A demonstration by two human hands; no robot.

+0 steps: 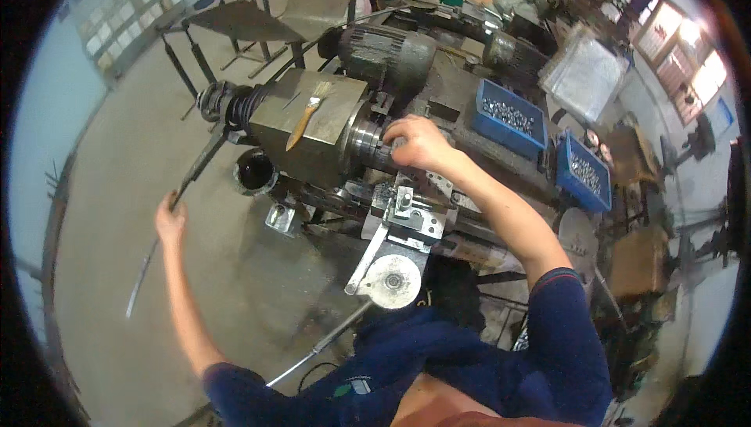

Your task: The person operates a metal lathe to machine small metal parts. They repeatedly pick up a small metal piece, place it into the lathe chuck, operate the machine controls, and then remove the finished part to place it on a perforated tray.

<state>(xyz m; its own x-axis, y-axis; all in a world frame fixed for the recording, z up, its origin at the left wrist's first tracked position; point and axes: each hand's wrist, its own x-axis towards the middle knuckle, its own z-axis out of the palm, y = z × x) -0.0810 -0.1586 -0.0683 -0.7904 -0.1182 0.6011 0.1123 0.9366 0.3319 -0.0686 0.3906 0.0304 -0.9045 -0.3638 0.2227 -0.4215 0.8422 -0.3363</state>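
A small metal lathe stands in front of me, with a boxy headstock (pixel 309 133) and a round steel chuck (pixel 364 139). My left hand (pixel 170 222) is closed round a long dark lever (pixel 202 159) that slants down from the headstock's left end. At the chuck's face is my right hand (pixel 421 144), its fingers curled in; whatever they hold there is hidden. Just below it sits the tool post (pixel 405 201) on the cross slide, with a pale round handwheel (pixel 393 281) nearer to me. A wooden-handled brush (pixel 303 123) lies on the headstock.
Two blue bins, a far one (pixel 507 142) and a nearer one (pixel 583 200), hold small metal parts on the right. An electric motor (pixel 387 53) is behind the headstock. A dark round container (pixel 255 170) hangs left of the lathe; a metal chair (pixel 242 20) stands beyond.
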